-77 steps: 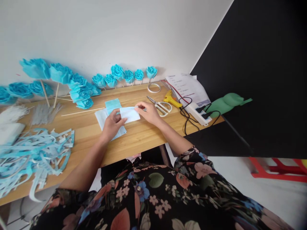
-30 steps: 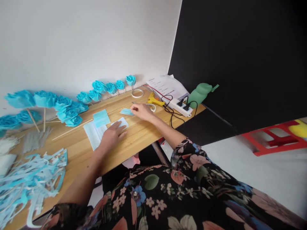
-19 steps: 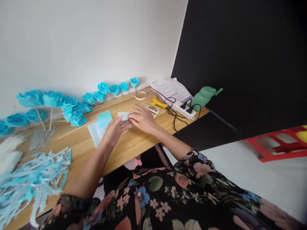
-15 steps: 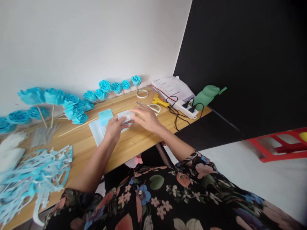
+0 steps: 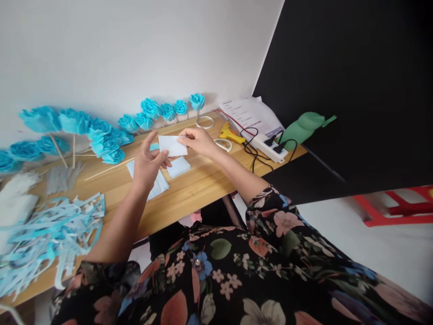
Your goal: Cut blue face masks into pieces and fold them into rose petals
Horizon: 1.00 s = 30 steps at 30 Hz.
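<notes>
Above the table I hold up a small white rectangular sheet point(image 5: 173, 146), which looks like paper or thin fabric. The fingers of my right hand point(image 5: 199, 142) pinch its upper right corner. My left hand point(image 5: 149, 164) grips the lower left corner with thumb and lower fingers, its index finger pointing up. Below the sheet lies a small pale stack point(image 5: 179, 167) of similar pieces. Larger pale blue sheets point(image 5: 158, 187) lie under and beside my left hand. A bit of a bright blue piece point(image 5: 154, 146) shows behind it.
Blue flowers on sticks point(image 5: 104, 140) line the wall. At the left lies a heap of blue and white strips point(image 5: 57, 239). A yellow glue gun point(image 5: 232, 133), a roll of tape point(image 5: 204, 122), a power strip point(image 5: 270, 148), papers point(image 5: 252, 115) and a green bottle-like object point(image 5: 302, 128) are at the right.
The white sheet is lifted and turned flat toward me. My left index finger has risen off it. A small pale stack shows on the table beneath; the view has shifted slightly.
</notes>
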{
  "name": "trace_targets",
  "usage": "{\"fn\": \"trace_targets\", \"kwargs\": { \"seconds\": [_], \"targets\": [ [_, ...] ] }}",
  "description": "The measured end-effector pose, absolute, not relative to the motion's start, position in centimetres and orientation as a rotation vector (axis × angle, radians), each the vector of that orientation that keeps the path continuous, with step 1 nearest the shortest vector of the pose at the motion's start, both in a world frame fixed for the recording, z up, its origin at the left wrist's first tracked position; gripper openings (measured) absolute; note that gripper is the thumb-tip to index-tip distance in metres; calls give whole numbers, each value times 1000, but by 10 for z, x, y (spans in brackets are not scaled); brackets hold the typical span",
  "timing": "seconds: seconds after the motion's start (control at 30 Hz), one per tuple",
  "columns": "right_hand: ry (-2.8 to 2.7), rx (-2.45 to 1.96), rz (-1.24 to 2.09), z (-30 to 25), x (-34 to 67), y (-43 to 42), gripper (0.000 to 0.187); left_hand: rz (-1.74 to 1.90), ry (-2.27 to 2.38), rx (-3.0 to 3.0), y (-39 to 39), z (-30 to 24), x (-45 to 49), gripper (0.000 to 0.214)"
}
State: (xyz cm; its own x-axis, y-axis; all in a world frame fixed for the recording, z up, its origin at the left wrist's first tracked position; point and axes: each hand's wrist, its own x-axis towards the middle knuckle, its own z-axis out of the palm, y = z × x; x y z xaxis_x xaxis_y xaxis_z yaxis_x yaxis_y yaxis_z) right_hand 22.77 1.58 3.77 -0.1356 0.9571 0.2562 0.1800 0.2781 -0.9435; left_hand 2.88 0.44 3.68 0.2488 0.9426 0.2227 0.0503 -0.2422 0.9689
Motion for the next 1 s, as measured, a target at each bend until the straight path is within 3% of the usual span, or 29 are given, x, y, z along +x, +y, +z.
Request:
{"fn": "trace_targets", "kwargs": {
  "seconds": [0.2,0.5,0.77,1.0],
  "targets": [
    [-1528,-1070,1212,26,222,32,17,1150,953,1680,5,30,6,78],
    [-1569,-1071,1583,18,240,28,17,1143,1013,1433,27,-8,-7,74],
    [-1845,-1339,1327,-8,228,32,15,1175,1007,1560,22,-28,-15,64],
    [-1887,-1386,1193,-18,227,30,20,1094,1050,2152,12,-22,-14,34]
  ]
}}
